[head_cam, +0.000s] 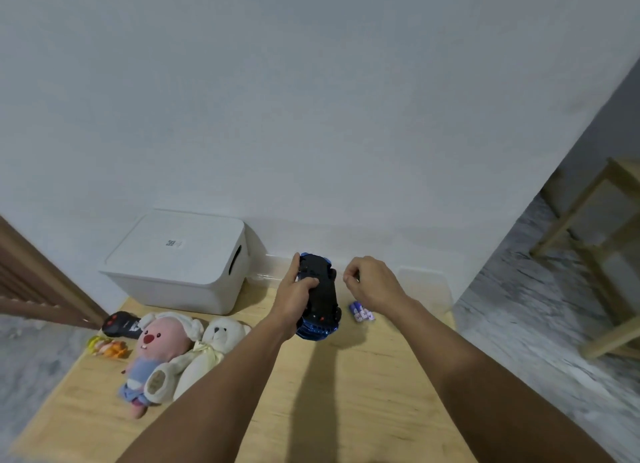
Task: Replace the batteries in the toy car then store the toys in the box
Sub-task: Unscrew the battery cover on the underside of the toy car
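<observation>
Above the table, the left hand grips the upturned toy car, rigid, light plastic, best held by its sides; the right hand is curled, contents unclear.

The table looks like pale wood, smooth and matt with faint grain. The box is white plastic — smooth, slightly satin. The car shows a matt black plastic underside and glossy blue bodywork. Two plush toys are soft, fuzzy cloth. The batteries have shiny purple wrappers — the floor looks like mottled grey stone.
</observation>
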